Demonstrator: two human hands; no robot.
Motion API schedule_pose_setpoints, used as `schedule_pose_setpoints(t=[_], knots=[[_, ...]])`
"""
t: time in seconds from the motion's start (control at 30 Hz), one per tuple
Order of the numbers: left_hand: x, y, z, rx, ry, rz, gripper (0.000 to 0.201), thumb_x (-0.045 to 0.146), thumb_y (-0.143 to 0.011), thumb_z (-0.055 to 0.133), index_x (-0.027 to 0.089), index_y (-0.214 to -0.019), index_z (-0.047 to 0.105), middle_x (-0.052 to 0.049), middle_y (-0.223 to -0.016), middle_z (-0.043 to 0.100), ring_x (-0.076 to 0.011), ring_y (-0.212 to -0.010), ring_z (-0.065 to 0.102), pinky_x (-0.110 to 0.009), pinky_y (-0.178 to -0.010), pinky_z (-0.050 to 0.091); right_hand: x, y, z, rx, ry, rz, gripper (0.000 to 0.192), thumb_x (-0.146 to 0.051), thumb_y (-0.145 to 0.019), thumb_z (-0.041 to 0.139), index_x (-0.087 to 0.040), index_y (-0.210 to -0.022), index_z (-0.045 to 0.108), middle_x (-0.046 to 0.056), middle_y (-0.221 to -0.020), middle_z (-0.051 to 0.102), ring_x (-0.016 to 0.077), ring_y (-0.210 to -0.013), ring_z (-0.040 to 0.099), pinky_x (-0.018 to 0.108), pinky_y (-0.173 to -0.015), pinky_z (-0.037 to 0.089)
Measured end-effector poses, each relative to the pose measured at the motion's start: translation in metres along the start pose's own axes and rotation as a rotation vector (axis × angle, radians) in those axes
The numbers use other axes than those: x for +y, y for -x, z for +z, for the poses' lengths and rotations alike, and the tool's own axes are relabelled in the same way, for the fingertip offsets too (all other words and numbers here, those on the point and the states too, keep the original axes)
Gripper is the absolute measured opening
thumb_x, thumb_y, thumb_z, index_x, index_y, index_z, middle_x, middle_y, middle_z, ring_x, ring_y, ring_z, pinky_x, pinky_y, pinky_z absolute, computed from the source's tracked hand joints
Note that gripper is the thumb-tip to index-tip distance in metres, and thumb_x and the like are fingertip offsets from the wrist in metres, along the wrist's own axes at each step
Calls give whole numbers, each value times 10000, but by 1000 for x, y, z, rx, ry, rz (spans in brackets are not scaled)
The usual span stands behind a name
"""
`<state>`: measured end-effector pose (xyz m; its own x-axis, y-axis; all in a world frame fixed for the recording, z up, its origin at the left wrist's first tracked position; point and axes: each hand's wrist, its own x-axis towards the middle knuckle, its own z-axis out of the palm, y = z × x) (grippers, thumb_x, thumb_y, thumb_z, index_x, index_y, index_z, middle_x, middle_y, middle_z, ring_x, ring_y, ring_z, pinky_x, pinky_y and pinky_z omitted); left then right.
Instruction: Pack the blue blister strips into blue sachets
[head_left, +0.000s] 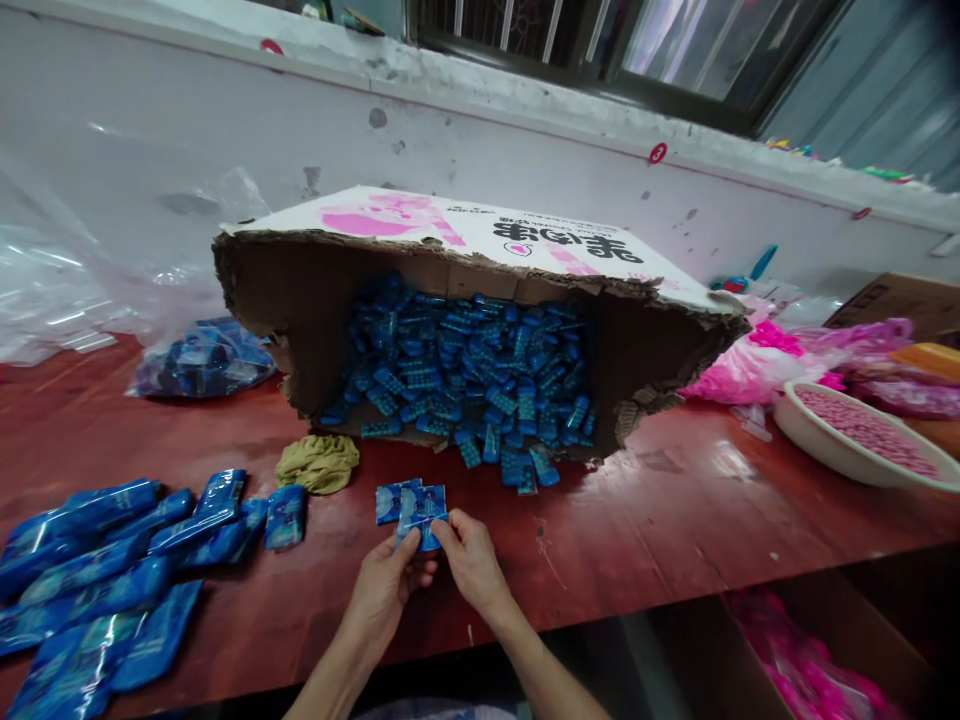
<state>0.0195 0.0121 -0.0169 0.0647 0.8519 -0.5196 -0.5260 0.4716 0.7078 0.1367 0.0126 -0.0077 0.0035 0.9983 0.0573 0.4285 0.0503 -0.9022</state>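
1. The left hand [388, 590] is closing in a pinch, its thumb pressing on the lower edge of small blue packets [420, 505] while its other fingers are curling underneath.
2. The right hand [474, 562] is also pinching, thumb and fingertips meeting on the lower right part of the same packets; neither hand is showing much gap.
3. The packets are overlapping just above the worktop [600, 550], in front of the carton's torn mouth; whether the leftmost one is being held or is lying on the surface, I cannot tell.
4. Judging by their glossy film, they are probably weighing very little, flexing easily and sliding against one another. Flat edges or corners are likely offering the safest hold; hard squeezing on the middle could be creasing the film.
5. Left of the hands, larger blue packs [97, 570] are lying in an overlapping heap, looking plump, soft and slick; a full-width grip is seeming wiser there.
6. Beyond, a crumpled yellowish cloth [318, 464] is resting near the carton [465, 222], which is lying open toward the person, with many small blue pieces [472, 365] filling its floor and spilling at its lip.
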Motion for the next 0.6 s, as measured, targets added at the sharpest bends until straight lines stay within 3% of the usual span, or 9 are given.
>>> schedule_pose_setpoints(t=[0.1, 0.17, 0.23, 0.3, 0.43, 0.6], knots=[[2, 1, -3, 26, -18, -16, 310, 305, -479, 781, 106, -634, 600, -38, -515, 650, -113, -418, 563, -189, -383, 423, 0, -12, -25, 64, 171, -30, 249, -333, -837, 463, -177, -676, 572, -7, -670, 551, 139, -661, 500, 234, -632, 358], [1, 1, -4, 54, -16, -23, 293, 307, -509, 769, 120, -612, 568, -34, -479, 634, -114, -400, 554, -183, -364, 406, 4, -27, -44, 225, 530, -3, 207, -321, -840, 475, -173, -926, 591, 78, -918, 589, 218, -874, 511, 308, -749, 355], [-1, 1, -4, 49, -6, -44, 265, 308, -568, 738, 130, -617, 548, -34, -464, 624, -116, -392, 550, -180, -352, 393, 10, -41, -58, 300, 842, 102, 317, -281, -836, 479, -147, -1120, 519, 158, -1066, 544, 289, -988, 475, 375, -776, 347], [-2, 3, -4, 36, 9, -72, 226, 305, -643, 687, 133, -637, 540, -37, -466, 619, -114, -389, 546, -178, -344, 385, 16, -50, -63, 268, 923, 124, 357, -211, -820, 485, -131, -1167, 493, 184, -1082, 533, 312, -1007, 467, 401, -776, 346], [2, 7, -6, 57, 48, -149, 174, 268, -749, 586, 131, -660, 527, -39, -482, 615, -104, -390, 544, -180, -352, 404, 21, -39, -50, 123, 903, 51, 367, -126, -812, 452, -219, -1164, 500, 111, -1076, 559, 262, -1000, 486, 368, -800, 349], [7, 8, -10, 52, 90, -226, 159, 255, -777, 550, 136, -676, 521, -26, -489, 602, -99, -399, 548, -183, -375, 433, 15, -18, -43, -44, 839, 29, 293, -222, -827, 467, -261, -1112, 522, 66, -1033, 577, 245, -995, 506, 338, -798, 364]])
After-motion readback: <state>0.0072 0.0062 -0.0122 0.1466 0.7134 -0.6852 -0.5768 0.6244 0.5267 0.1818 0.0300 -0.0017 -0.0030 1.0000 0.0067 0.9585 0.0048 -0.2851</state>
